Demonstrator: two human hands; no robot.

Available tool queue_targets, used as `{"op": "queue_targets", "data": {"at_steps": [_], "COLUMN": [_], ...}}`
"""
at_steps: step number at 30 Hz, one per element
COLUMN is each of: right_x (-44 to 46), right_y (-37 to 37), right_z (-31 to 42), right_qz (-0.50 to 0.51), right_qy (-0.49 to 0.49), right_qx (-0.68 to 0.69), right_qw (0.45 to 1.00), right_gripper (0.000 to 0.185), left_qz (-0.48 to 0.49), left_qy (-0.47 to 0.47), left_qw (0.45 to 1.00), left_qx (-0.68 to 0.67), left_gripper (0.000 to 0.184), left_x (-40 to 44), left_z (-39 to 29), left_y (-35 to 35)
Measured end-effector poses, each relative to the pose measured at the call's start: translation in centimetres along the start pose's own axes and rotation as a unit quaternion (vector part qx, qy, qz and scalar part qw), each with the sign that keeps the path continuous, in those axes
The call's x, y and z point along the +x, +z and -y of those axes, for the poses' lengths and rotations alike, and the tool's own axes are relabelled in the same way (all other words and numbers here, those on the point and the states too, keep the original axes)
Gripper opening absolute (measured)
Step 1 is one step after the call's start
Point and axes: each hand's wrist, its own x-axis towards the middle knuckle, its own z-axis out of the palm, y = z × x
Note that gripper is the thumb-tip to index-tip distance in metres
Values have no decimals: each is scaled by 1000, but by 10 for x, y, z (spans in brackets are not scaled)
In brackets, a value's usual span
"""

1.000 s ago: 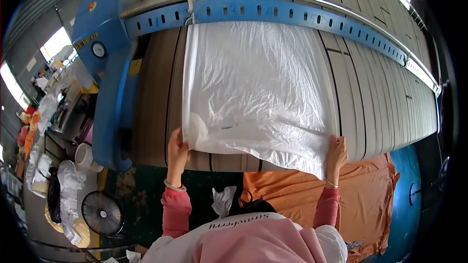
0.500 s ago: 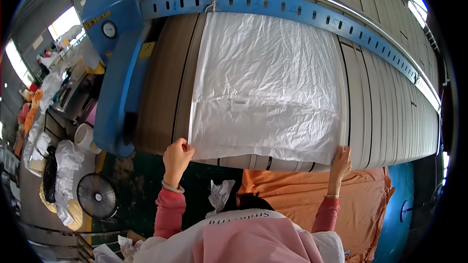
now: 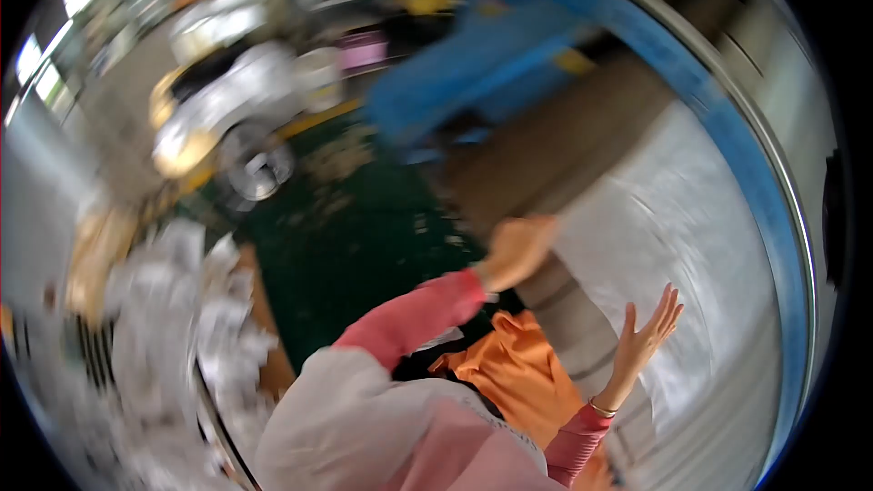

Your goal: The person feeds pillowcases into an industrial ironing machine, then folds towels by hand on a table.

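Your view is turned well to the left since the earlier frame, and your right hand is off the near corner of the white sheet. That hand spreads wide, fingers fanned, near the sheet's near edge. Your left hand is blurred beside another part of that edge; you cannot tell whether it grips anything. Thin, glossy and lightly creased, the sheet lies flat on the brown belt. Past its far edge, a smooth metal bar and a blue rail run across your reach. Blue machine housing flanks the belt; rumpled orange cloth lies close to your body. Crumpled white material heaps at your left. Between the belt and the round fan, the scuffed green floor leaves you room.
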Motion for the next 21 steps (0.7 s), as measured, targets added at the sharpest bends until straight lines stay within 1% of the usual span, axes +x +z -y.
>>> {"op": "queue_targets", "data": {"at_steps": [1, 2, 3, 4, 6, 8, 9, 10, 11, 12, 13, 14, 15, 16, 17, 18, 20, 21], "right_x": [17, 29, 31, 33, 37, 56, 86, 105, 109, 114, 117, 117, 114, 115, 118, 123, 131, 133], "right_y": [17, 38, 59, 77, 89, 51, 72, 84, 92, 103, 118, 128, 128, 119, 114, 116, 123, 117], "right_z": [41, 63, 73, 86, 102, 130, 113, 107, 100, 86, 68, 63, 64, 67, 69, 67, 63, 68], "right_qz": [49, 111, 160, 198, 132, 191, 205, 217, 224, 110, -7, -125, -127, -128, -128, -142, -168, -136], "right_qy": [-62, -112, -166, -220, -224, -204, -211, -217, -220, -291, -355, -409, -412, -414, -414, -418, -418, -411], "right_qx": [39, 5, -36, -84, -197, -224, -212, -204, -196, -204, -206, -202, -224, -249, -274, -263, -240, -238], "right_qw": [996, 987, 972, 952, 945, 934, 932, 930, 929, 928, 912, 881, 874, 866, 858, 858, 860, 870], "right_gripper": [64, 64, 65, 66, 66, 65, 65, 66, 67, 66, 67, 69, 69, 68, 67, 67, 67, 66], "left_qz": [10, -75, 14, -61, -106, -199, -151, -174, -171, -180, -262, -318, -251, -215, -185, -165, -137, -116], "left_qy": [-74, -19, -20, 45, 31, -23, -137, -226, -293, -382, -393, -440, -495, -572, -590, -648, -603, -620], "left_qw": [985, 991, 999, 995, 993, 980, 975, 950, 917, 869, 809, 747, 647, 540, 481, 393, 348, 363], "left_qx": [-156, -113, -39, -62, -45, 9, 91, 122, 209, 257, 351, 385, 523, 580, 622, 632, 705, 686], "left_gripper": [15, 15, 15, 13, 10, 10, 13, 16, 17, 17, 17, 20, 27, 40, 49, 57, 49, 44], "left_x": [5, 11, 13, 7, -15, -63, -73, -102, -141, -191, -247, -305, -366, -454, -474, -497, -541, -564], "left_z": [0, -4, 1, 4, 8, 31, 45, 62, 64, 78, 82, 85, 79, 94, 56, 38, 17, 12], "left_y": [5, 4, -1, -18, -66, -120, -138, -168, -216, -248, -280, -308, -337, -354, -384, -409, -431, -441]}}
